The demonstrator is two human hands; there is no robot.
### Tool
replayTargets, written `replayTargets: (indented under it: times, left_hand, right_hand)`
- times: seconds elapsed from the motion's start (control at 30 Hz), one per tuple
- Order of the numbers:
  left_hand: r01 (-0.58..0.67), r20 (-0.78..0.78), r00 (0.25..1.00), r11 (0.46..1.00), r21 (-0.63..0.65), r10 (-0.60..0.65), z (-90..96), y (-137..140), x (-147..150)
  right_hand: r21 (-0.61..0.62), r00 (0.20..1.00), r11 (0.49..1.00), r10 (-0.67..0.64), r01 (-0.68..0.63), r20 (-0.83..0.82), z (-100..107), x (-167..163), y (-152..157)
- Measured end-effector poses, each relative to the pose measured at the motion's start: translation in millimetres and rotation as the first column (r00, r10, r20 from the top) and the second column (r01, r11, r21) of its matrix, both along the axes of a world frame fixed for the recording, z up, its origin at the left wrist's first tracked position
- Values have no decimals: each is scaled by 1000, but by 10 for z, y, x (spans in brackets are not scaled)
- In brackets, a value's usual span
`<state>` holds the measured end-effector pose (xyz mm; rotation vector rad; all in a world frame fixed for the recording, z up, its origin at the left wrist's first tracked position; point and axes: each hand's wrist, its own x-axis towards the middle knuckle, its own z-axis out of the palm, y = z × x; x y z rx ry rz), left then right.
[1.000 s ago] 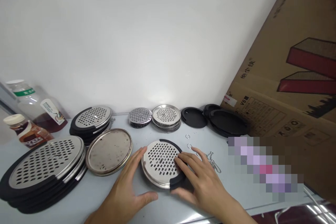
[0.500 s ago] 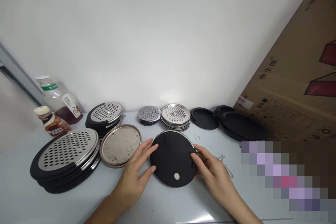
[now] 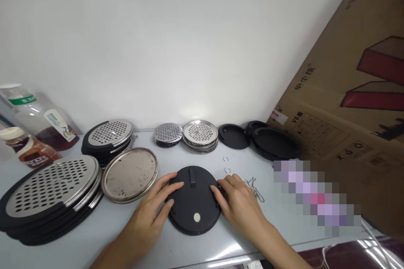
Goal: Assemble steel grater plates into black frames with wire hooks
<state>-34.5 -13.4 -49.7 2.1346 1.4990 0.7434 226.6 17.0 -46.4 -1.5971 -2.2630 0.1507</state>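
A: State the position of the hands.

B: The left hand has its fingers spread, tips and thumb at the left rim of the black disc. The right hand is half curled, fingertips and thumb at the right rim; from where I stand, I cannot tell whether it grips.

A: Describe the disc.

B: It lies on the table between both hands. It is round and matt black. A narrow raised tab runs inward from the far edge; a pale round spot sits near the close edge.

A: List the surroundings.

B: Wire clips lie just beyond the right hand, near two thin rings. Left of the disc rests a stained metal plate; beyond it stands a large stack of black-rimmed perforated discs.

A: And the far side?

B: A perforated metal plate tops a stack near the wall, beside black pans. A cardboard box leans at right.
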Motion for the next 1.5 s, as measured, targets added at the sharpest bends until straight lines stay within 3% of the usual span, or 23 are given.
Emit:
replayTargets:
  times: [0.13, 0.27, 0.37, 0.53, 0.77, 1.0, 1.13, 1.3, 1.4, 1.5]
  left_hand:
    - [5, -39, 999, 1000, -21, -6, 5, -4, 7]
    - [21, -59, 998, 999, -34, -23, -7, -9, 14]
    - [47, -60, 997, 999, -3, -47, -52, -9, 5]
    - [54, -79, 996, 997, 59, -49, -101, 3, -8]
    - [29, -78, 997, 996, 83, -23, -99, 25, -7]
    - [37, -88, 996, 996, 84, -29, -122, 18, -6]
    - [13, -89, 996, 994, 111, -3, 9, 5, 25]
    - [82, -105, 992, 985, 152, -67, 363, 181, 313]
    - [231, -148, 964, 971, 67, -220, 501, 460, 679]
    - [281, -200, 939, 959, -33, -281, 509, 804, 1086]
  right_hand:
    - [-49, 1000, 999, -4, 5, 10, 39, -15, -3]
    - [-160, 979, 984, 41, -73, -199, 139, 173, 94]
    - [-157, 957, 987, -14, -33, -289, 188, 460, 220]
    - [-184, 989, 982, -63, 38, -131, 153, 826, 385]
    - [-276, 995, 960, -26, 51, 96, 173, 756, 566]
    - [-309, 999, 951, -8, 21, 43, 170, 701, 668]
    - [-261, 990, 965, -19, -19, -139, 196, 735, 651]
    - [-205, 919, 979, -87, 7, -384, 219, 768, 632]
    - [-218, 886, 976, -98, -4, -454, 204, 742, 608]
    - [-227, 860, 974, -97, -23, -501, 175, 710, 585]
